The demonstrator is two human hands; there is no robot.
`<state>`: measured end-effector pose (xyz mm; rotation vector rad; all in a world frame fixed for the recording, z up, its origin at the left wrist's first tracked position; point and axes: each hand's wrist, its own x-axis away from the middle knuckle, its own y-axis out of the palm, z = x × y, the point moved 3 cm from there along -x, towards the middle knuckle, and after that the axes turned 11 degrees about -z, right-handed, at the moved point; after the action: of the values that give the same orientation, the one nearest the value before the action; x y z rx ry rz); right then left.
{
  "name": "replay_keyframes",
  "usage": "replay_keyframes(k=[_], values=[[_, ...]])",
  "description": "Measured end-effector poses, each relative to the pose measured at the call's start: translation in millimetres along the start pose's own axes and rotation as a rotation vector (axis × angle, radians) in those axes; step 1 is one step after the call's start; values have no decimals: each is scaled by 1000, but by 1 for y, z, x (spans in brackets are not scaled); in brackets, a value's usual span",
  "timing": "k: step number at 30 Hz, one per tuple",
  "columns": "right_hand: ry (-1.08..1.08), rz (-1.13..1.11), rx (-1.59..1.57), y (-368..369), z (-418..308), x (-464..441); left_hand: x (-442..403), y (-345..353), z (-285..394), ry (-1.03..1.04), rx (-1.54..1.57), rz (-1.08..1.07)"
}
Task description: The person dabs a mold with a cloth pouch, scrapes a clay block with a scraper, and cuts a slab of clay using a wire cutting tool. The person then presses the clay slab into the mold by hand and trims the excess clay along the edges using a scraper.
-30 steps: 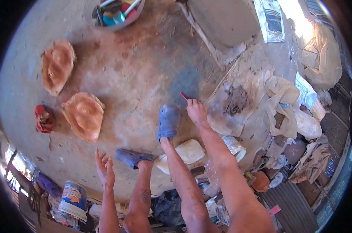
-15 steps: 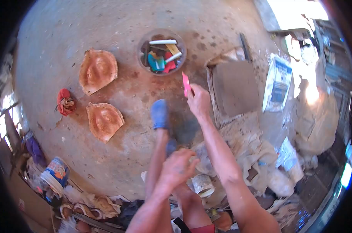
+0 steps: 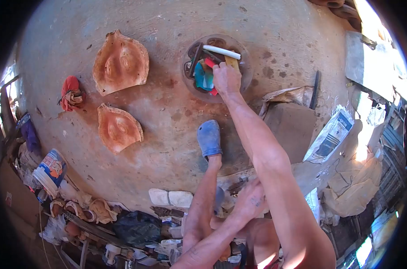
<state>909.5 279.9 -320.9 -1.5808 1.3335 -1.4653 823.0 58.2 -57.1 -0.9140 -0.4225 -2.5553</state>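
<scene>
My right hand (image 3: 227, 79) reaches into a round clear basin (image 3: 247, 83) on the floor, its fingers closed on a flat pinkish-red strip (image 3: 209, 62). Around it in the basin lie a white tube (image 3: 221, 51), a teal piece (image 3: 202, 78), a dark stick (image 3: 196, 59) and a yellowish flat piece (image 3: 232, 62). More red shows just below the hand. My left hand (image 3: 252, 197) is low by my legs, partly covered by my right arm, and its fingers are hidden.
Two reddish clay-coloured moulds (image 3: 121, 62) (image 3: 119, 127) lie left of the basin, near a red cloth bundle (image 3: 71, 94). A brown slab (image 3: 291, 127) and a printed sack (image 3: 331, 134) are to the right. A labelled bucket (image 3: 51, 170) stands among clutter at lower left.
My right hand has moved forward with the pinkish-red strip, from beside the basin to inside it. My left hand has shifted right, behind my right arm. The view has also shifted.
</scene>
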Motion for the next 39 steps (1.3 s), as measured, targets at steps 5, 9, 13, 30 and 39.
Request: replay_keyframes(k=[5, 9, 13, 30, 39], values=[[116, -74, -366, -75, 14, 52, -22, 30, -34, -153, 45, -102], [360, -51, -621, -119, 87, 142, -27, 54, -25, -194, -102, -60], [644, 53, -495, -116, 238, 236, -41, 62, 2, -165, -104, -130], [88, -135, -44, -49, 232, 243, -64, 175, 2, -89, -89, -115], [-322, -29, 41, -57, 270, 222, -57, 171, -21, -145, -92, -40]])
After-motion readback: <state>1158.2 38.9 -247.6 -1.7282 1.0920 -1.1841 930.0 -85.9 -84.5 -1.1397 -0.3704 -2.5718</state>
